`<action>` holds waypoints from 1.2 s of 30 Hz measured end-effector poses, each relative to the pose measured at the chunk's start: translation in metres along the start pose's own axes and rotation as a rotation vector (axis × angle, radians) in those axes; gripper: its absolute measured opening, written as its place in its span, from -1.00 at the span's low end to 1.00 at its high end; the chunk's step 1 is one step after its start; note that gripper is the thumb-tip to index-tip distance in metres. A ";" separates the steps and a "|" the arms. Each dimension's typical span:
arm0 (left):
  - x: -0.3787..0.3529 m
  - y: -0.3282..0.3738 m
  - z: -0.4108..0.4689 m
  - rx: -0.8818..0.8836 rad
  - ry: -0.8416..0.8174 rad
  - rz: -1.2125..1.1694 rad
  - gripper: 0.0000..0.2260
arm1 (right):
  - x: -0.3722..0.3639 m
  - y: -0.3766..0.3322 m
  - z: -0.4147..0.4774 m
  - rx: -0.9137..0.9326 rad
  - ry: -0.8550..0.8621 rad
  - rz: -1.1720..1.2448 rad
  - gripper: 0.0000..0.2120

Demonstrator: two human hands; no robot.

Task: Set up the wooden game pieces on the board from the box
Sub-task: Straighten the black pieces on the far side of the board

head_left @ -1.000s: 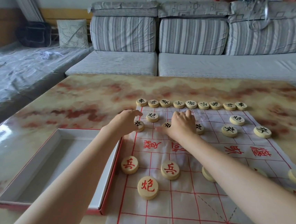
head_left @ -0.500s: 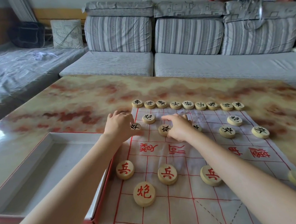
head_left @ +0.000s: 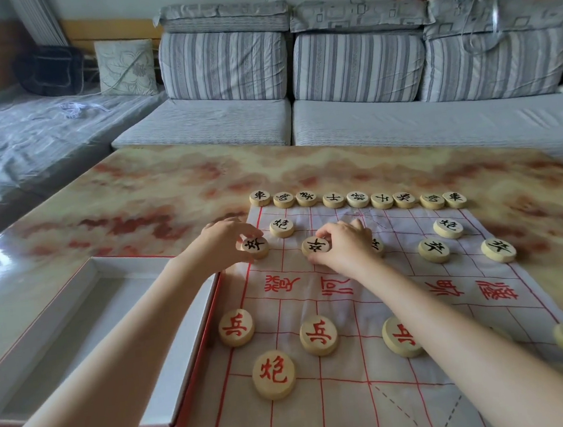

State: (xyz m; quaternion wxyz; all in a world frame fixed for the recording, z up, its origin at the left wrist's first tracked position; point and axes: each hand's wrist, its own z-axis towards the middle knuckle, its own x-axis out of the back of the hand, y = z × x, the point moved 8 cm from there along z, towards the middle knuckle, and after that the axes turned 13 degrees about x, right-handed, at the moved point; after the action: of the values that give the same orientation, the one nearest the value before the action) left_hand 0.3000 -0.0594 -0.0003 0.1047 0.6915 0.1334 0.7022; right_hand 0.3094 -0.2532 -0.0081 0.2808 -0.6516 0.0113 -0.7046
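While the left hand (head_left: 223, 244) pinches the left disc (head_left: 255, 247) and the right hand (head_left: 345, 246) the right disc (head_left: 316, 246), each at its fingertips on the board (head_left: 344, 414), these light, rigid, smooth pieces seem best gripped by the rim.

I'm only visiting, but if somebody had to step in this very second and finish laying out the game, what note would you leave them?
Left hand: pinching the edge black soldier at the board's left edge.
Right hand: pinching the second black soldier, further in.
Done: black back row lined up along the far edge; box shows no pieces.
Left: seat these two soldiers; a red cannon is placed, but red's nearest rows are out of view, so check there.
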 end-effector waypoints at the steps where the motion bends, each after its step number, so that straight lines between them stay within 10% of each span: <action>1: -0.001 -0.002 0.001 0.016 0.022 0.010 -0.58 | 0.000 0.001 0.000 -0.004 0.004 0.012 -0.57; 12: -0.006 -0.007 0.005 0.084 0.115 0.144 -0.35 | 0.001 0.002 -0.005 0.014 0.047 0.059 -0.44; 36: -0.007 -0.016 0.005 0.072 0.045 -0.235 -0.60 | -0.005 0.001 -0.005 0.073 0.092 0.044 -0.54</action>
State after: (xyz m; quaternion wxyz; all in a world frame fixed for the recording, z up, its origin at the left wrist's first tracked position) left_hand 0.3044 -0.0469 -0.0124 0.1585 0.6584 0.2409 0.6953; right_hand 0.3056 -0.2540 -0.0135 0.3188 -0.6074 0.0130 -0.7275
